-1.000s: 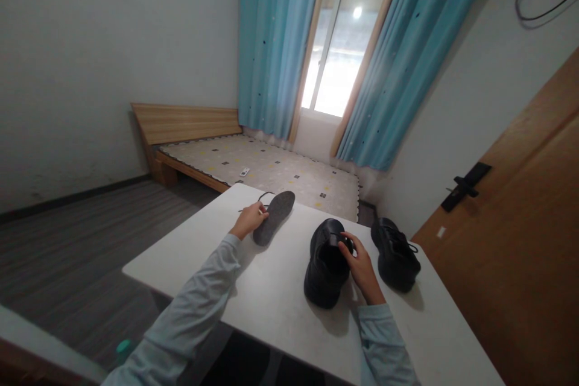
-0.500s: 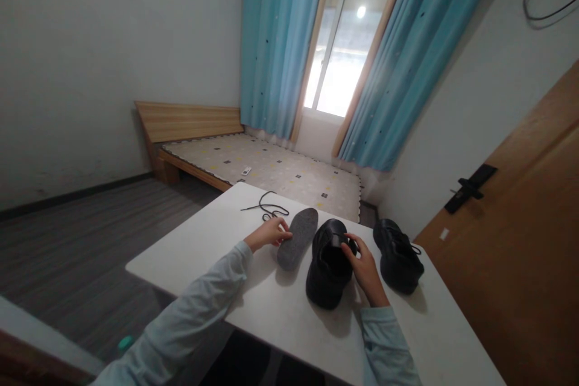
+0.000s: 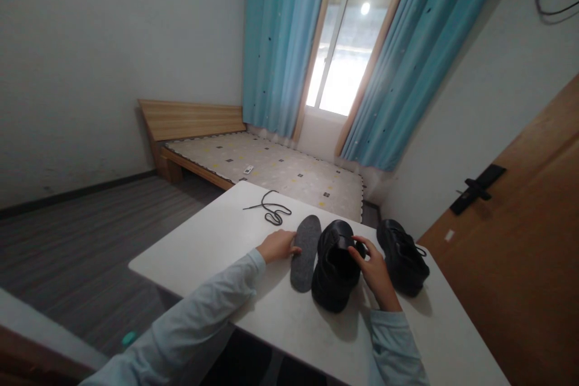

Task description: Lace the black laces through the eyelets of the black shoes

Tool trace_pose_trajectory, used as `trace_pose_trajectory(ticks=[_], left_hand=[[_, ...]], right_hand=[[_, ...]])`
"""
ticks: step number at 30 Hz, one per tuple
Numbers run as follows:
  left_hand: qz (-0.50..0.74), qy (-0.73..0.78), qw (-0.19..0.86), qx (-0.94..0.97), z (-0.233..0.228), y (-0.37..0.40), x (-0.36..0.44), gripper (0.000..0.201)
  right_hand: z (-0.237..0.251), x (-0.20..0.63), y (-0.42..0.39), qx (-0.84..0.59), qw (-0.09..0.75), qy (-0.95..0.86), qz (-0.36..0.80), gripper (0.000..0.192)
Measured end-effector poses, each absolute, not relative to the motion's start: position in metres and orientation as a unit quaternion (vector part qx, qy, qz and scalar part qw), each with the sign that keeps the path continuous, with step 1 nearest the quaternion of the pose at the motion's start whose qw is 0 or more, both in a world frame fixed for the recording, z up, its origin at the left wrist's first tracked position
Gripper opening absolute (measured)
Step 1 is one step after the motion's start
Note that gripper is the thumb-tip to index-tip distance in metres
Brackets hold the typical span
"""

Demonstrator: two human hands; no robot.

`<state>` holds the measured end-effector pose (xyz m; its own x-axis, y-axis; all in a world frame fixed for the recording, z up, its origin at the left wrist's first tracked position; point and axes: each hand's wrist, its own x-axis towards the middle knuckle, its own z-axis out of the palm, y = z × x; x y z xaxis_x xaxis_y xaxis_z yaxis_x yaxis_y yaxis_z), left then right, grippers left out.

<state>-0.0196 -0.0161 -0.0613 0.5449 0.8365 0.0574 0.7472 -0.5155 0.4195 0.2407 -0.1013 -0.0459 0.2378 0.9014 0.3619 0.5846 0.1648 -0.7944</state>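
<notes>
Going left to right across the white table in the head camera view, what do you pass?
Black shoelace → left hand → grey insole → unlaced black shoe → right hand → laced black shoe.

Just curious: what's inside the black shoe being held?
The shoe opening looks dark and hollow. The right hand grips its edge; the grey insole lies outside, beside it. Its depths are hidden.

On the table [image 3: 217,241] lie 2 black shoes [image 3: 335,265] [image 3: 402,257], 1 grey insole [image 3: 306,251] and 1 loose shoelace [image 3: 271,212].
</notes>
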Motion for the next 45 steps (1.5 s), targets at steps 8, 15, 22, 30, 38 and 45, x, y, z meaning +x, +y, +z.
trace_pose_trajectory(ticks=[8, 15, 22, 30, 38, 45], left_hand=[[0.144, 0.497, 0.109, 0.848, -0.058, -0.012, -0.023, 0.036], [0.238, 0.566, 0.009, 0.789, -0.051, 0.003, -0.033, 0.032], [0.211, 0.690, 0.000, 0.692, -0.070, 0.032, -0.045, 0.072], [0.153, 0.664, 0.074, 0.728, -0.080, 0.040, -0.056, 0.073], [0.170, 0.531, 0.090, 0.825, -0.072, 0.028, -0.048, 0.034], [0.139, 0.483, 0.098, 0.859, -0.064, 0.015, -0.037, 0.022]], right_hand=[[-0.047, 0.244, -0.102, -0.623, 0.479, -0.592, 0.180, 0.048], [-0.048, 0.243, -0.101, -0.627, 0.481, -0.583, 0.190, 0.049], [-0.049, 0.244, -0.101, -0.633, 0.476, -0.586, 0.167, 0.050], [-0.047, 0.242, -0.103, -0.625, 0.481, -0.595, 0.154, 0.048], [-0.046, 0.241, -0.104, -0.635, 0.483, -0.582, 0.158, 0.051], [-0.045, 0.241, -0.104, -0.626, 0.481, -0.594, 0.153, 0.049]])
